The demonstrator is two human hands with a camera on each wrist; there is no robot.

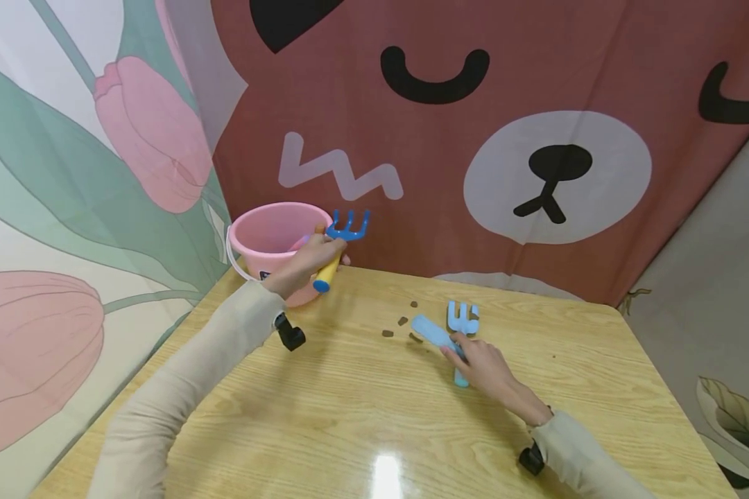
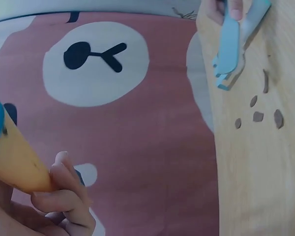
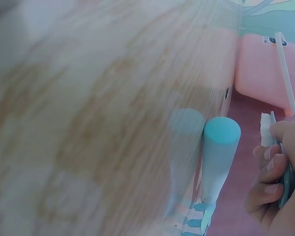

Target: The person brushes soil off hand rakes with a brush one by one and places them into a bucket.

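Note:
My left hand [image 1: 308, 258] grips a toy rake [image 1: 329, 272] with blue tines and a yellow handle, raised at the right rim of the pink bucket [image 1: 259, 262]. In the left wrist view its yellow handle [image 2: 22, 157] fills the lower left. My right hand [image 1: 485, 371] holds a light blue brush [image 1: 432, 330] over the table; white bristles [image 3: 265, 129] show in the right wrist view. Under that hand lies a light blue toy rake [image 1: 462, 319], tines toward the wall, its handle partly hidden. Several brown flakes [image 1: 402, 321] lie left of the brush.
Inside the bucket a pinkish object [image 1: 299, 242] shows, its kind unclear. The wooden table [image 1: 324, 416] meets a printed bear curtain [image 1: 424, 138] at the back. A flower-patterned curtain [image 1: 143, 132] hangs on the left.

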